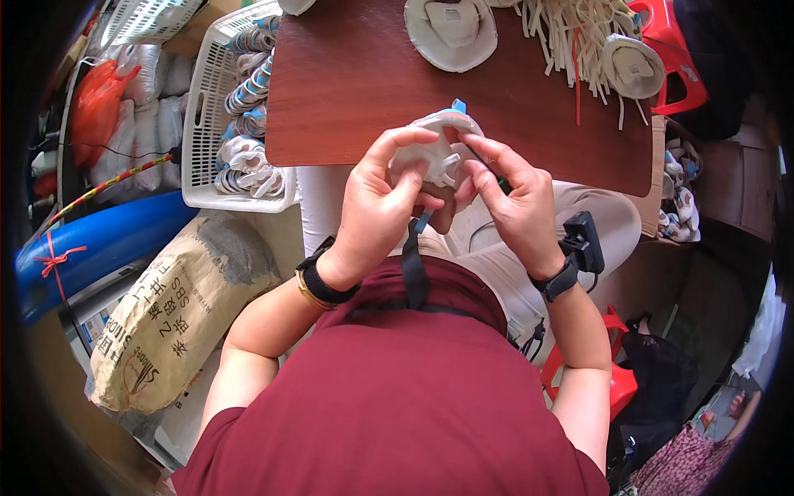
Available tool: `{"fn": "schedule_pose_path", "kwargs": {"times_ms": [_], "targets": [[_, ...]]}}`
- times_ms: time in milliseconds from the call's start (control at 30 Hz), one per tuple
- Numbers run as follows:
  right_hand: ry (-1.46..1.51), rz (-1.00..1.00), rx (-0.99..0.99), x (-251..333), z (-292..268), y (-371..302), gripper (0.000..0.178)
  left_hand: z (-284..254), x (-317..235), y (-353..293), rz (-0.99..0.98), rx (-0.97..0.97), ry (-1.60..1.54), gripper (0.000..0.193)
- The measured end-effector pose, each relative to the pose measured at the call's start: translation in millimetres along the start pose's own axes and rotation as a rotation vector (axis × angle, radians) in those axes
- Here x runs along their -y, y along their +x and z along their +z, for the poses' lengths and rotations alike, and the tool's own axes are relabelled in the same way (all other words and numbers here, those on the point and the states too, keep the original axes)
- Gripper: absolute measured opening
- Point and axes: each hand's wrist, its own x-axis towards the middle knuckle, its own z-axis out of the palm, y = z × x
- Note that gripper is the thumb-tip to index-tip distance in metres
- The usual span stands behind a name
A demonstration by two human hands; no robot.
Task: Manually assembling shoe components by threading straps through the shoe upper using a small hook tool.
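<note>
i have the person's two bare hands in the middle of my view, raised in front of the lap at the near edge of a red-brown tabletop (pixel 347 91). between them is a white cupped piece (pixel 428 157), with a small blue tab (pixel 459 106) at its top edge. the left hand (pixel 376 190) pinches the piece from the left, index finger curled over its upper rim and thumb pressed on its inner face. the right hand (pixel 517 202) has thumb and index finger brought close together at the piece's right side, near a short white strip (pixel 451 169) that sticks up from it; whether they grip that strip, i cannot tell. a slim dark item with a green part (pixel 503 184) shows by the right fingers, too small for me to name. a dark strap (pixel 413 264) hangs below the hands, against the maroon shirt (pixel 397 388). on the far side of the tabletop i see a round white piece (pixel 453 58), a heap of pale strips (pixel 571 33) and another round piece (pixel 633 68) beside them. to the left, a white plastic basket (pixel 198 132) holds stacked white and blue rings (pixel 246 95).
</note>
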Motion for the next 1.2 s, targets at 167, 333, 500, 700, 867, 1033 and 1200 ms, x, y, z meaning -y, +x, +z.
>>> {"fn": "schedule_pose_path", "kwargs": {"times_ms": [167, 333, 500, 700, 867, 1033, 1200], "targets": [[0.146, 0.078, 0.036, 5, 2, -3, 0.026, 3, -1, 1, -0.019, 0.03, 0.038, 0.041], [0.146, 0.065, 0.004, 4, 10, -4, 0.014, 5, 1, -2, 0.06, 0.046, 0.176, 0.053], [0.19, 0.205, -0.116, 9, 19, -5, 0.01, 4, 10, -3, 0.146, 0.037, 0.224, 0.054], [0.133, 0.157, -0.024, 12, 16, -4, 0.012, -8, 6, 3, -0.036, -0.063, 0.055, 0.05], [-0.008, -0.056, -0.09, 4, 16, -10, 0.008, -14, 2, 9, -0.161, -0.104, -0.153, 0.042], [-0.28, -0.159, -0.033, 8, 14, -14, 0.01, -9, 4, 7, -0.17, -0.109, -0.153, 0.042], [-0.47, -0.261, -0.035, 8, 16, -14, 0.009, -6, 1, 6, -0.143, -0.115, -0.144, 0.043]]}}
